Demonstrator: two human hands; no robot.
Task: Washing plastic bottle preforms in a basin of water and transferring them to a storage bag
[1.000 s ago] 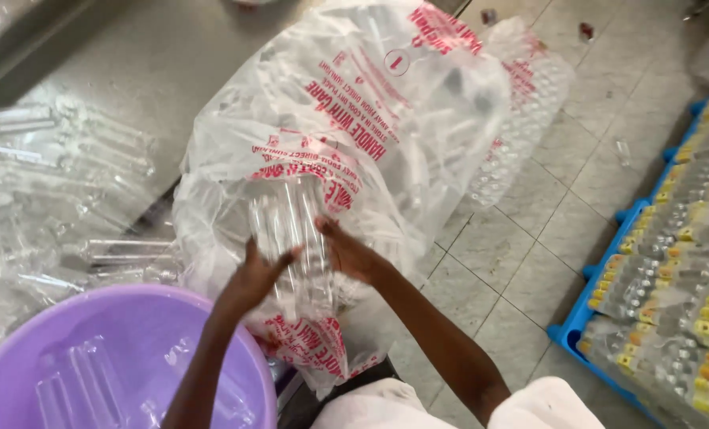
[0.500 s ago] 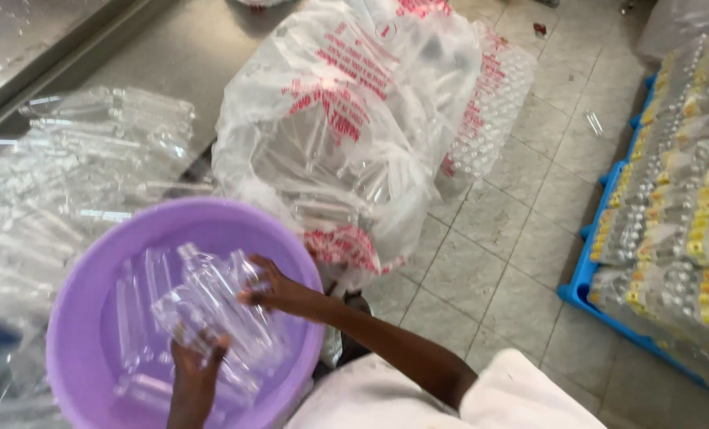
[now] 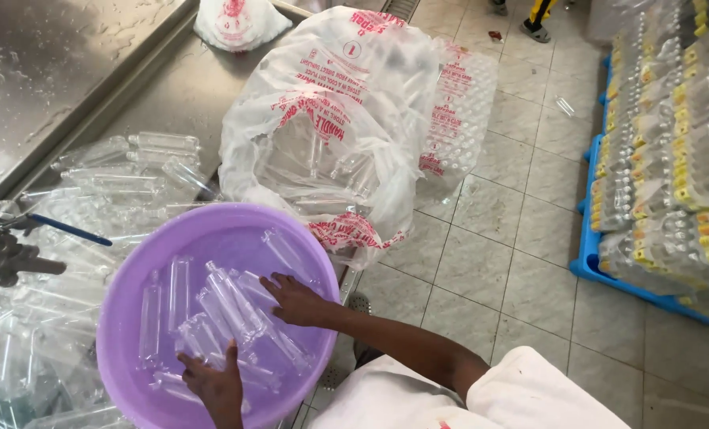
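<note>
A round purple basin [image 3: 132, 310] sits low at the left and holds several clear plastic tubes [image 3: 231, 306] lying loose. My right hand [image 3: 295, 299] rests flat on the tubes near the basin's right side, fingers spread. At the basin's near rim, my left hand [image 3: 214, 384] touches the tubes with its fingers apart. Neither hand grips anything. Just beyond the basin stands a big clear plastic bag [image 3: 334, 119] with red print, its mouth open and more clear tubes inside.
A heap of clear tubes [image 3: 108, 187] lies left of the basin beside a steel counter [image 3: 44, 71]. A grey fitting with a blue handle [image 3: 21, 238] is at the far left. Wrapped bottle packs [image 3: 672, 151] rest on a blue pallet [image 3: 589, 258] on the tiled floor.
Both hands left the bag with a bunch of clear tubes, carried it over the purple basin and laid it in. They now rest open on the tubes.
</note>
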